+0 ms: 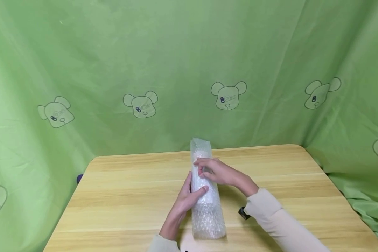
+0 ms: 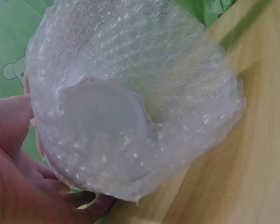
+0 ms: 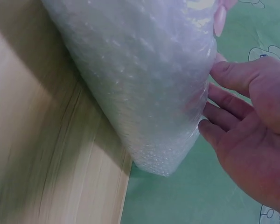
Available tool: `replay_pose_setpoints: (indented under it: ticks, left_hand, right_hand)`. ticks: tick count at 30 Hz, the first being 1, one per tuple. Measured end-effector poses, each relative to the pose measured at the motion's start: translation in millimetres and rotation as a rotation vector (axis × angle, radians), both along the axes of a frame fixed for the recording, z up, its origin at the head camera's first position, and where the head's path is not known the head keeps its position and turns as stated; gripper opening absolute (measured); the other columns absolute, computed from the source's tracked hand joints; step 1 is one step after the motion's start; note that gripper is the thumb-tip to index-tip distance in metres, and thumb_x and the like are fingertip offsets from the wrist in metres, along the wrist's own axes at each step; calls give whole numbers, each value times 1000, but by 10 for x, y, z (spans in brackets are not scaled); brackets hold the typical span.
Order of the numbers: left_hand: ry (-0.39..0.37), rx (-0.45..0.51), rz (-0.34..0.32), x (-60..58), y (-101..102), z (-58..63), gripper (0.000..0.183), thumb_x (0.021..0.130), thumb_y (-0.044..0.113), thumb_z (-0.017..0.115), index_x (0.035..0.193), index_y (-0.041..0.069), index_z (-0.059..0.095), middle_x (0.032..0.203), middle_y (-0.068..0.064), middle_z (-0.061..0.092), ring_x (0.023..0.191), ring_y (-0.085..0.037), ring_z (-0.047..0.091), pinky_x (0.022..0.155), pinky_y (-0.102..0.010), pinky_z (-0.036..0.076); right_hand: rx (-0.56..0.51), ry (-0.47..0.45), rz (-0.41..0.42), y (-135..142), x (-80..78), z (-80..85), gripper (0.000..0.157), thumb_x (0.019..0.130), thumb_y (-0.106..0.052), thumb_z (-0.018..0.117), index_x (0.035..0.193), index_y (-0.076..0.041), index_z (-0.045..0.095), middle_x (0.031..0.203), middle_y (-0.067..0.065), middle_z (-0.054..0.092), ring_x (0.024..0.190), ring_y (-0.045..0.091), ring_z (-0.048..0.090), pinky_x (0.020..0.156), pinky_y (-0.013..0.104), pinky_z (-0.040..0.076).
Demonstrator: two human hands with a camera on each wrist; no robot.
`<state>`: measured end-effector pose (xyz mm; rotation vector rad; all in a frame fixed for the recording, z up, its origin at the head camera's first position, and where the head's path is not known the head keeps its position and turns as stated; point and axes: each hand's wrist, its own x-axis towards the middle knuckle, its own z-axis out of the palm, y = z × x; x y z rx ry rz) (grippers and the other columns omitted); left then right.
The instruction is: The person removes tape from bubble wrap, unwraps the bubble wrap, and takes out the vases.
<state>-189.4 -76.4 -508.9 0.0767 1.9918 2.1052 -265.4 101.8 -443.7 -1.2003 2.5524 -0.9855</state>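
A long roll of bubble wrap [image 1: 209, 217] lies lengthwise on the wooden table, wrapped around a white, roughly cylindrical object. At the roll's near end, the left wrist view shows that object's round white end [image 2: 102, 112] with a wavy rim, seen through loose layers of wrap. My left hand [image 1: 187, 199] grips the roll from the left side, thumb over the top. On the upper part, the thumb and index finger of my right hand [image 1: 218, 171] pinch at the bubble wrap's surface. In the right wrist view, the other right fingers [image 3: 226, 114] lie against the wrap.
The pale wooden table [image 1: 129, 199] has rounded far corners, and the roll's far end reaches its back edge. Green curtains [image 1: 182, 70] with bear-head prints hang behind and at both sides. A small black device [image 1: 244, 212] sits by the right sleeve.
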Motion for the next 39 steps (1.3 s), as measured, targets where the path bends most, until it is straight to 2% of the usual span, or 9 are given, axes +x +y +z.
replay_pose_setpoints:
  ticks: [5,11,16,19,23,26,29,35,39]
  left_hand:
    - [6,-8,-4,-4,8,-4,100,94,30,74,166,10,6,157,-28,35,125,-34,54,104,-52,51]
    - [2,-14,-5,-7,3,2,101,94,31,74,166,9,6,156,-28,36,124,-33,55,103,-52,51]
    - [-4,-23,6,-12,-3,-12,103,93,31,75,165,8,5,157,-29,34,125,-34,54,104,-52,50]
    - [-22,-40,24,-7,-12,-16,104,92,33,76,165,8,6,159,-29,32,127,-34,53,107,-53,48]
    - [-22,-34,21,-8,-19,-15,103,92,31,76,165,8,6,158,-30,32,127,-36,53,105,-54,49]
    - [-16,-23,13,-13,-18,-9,103,93,30,75,165,8,6,157,-32,31,125,-36,54,103,-54,51]
    - [-21,-23,14,-10,-17,-5,103,93,30,75,165,7,5,158,-33,29,124,-36,55,102,-54,51]
    - [-33,-28,7,-5,-19,-12,104,92,31,75,166,9,5,159,-33,28,124,-37,55,99,-54,53]
    - [-40,-47,-1,14,-26,-27,104,92,33,75,166,10,4,159,-35,26,124,-39,54,99,-57,53]
  right_hand:
    - [6,26,-8,38,25,-24,4,98,-4,65,102,-5,67,137,22,61,139,40,48,117,52,37]
    - [-4,91,-8,99,49,-72,22,99,-4,64,120,4,65,124,16,68,136,40,51,115,52,40]
    - [-29,113,-10,146,88,-64,44,97,-1,66,138,11,55,98,-1,68,123,34,62,112,52,43]
    - [-30,130,-16,164,101,-63,47,97,-2,66,140,10,53,95,-6,66,126,34,60,114,53,40]
    - [-26,141,-44,200,116,-63,47,97,-3,66,141,8,54,95,-4,67,138,38,49,118,53,34]
    - [-40,140,-63,249,136,-65,42,97,-3,66,137,7,58,112,9,71,142,40,44,118,53,32]
    - [-58,150,-78,320,165,-79,27,98,-5,65,123,5,65,133,21,64,140,42,45,117,55,34]
    - [-99,134,-139,511,251,-124,33,98,-2,65,131,0,63,118,15,70,131,39,56,115,56,37]
    - [-105,125,-185,634,318,-180,12,98,-1,64,102,-12,66,139,21,61,137,43,49,114,59,37]
